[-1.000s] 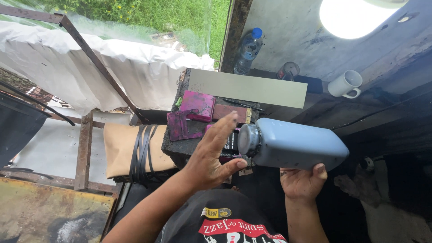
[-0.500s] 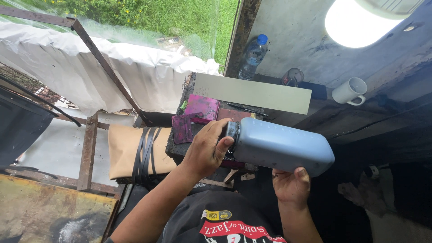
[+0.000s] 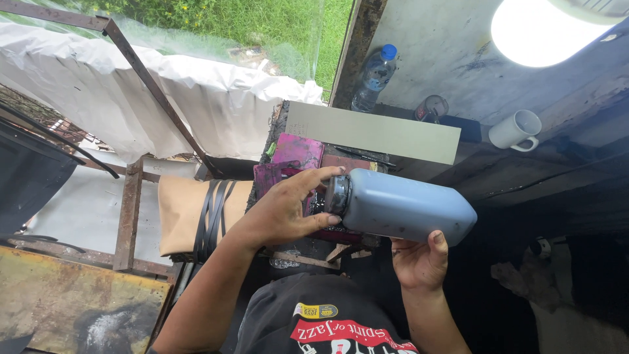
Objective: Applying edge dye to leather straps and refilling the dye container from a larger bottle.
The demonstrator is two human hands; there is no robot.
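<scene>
Grey-blue plastic bottle (image 3: pixel 406 211) held on its side above the cluttered work surface, just in front of the chest; long axis runs roughly left-right, neck and black cap (image 3: pixel 337 195) pointing toward the person's left, base tilted slightly down to the right.

Right hand (image 3: pixel 419 262) cups the bottle from underneath near the base end; fingers wrapped up around the body, thumb showing on the near side; closed grip, carrying the weight.

Left hand (image 3: pixel 285 210) is at the cap end; fingertips curled over and around the cap, thumb below it; closed on the cap, palm facing the bottle's mouth.

Key relation: cap lies straight off the left hand along the bottle's axis; the left hand is the nearer one to it, the right sits well back along the body; the two hands face each other end to end, so any twist at the cap is about that horizontal axis.

Behind the cap: pink-stained blocks (image 3: pixel 298 151) and a flat grey board (image 3: pixel 373 131); clear water bottle (image 3: pixel 373 75) and white mug (image 3: pixel 517 129) farther back, well apart from the hands.
</scene>
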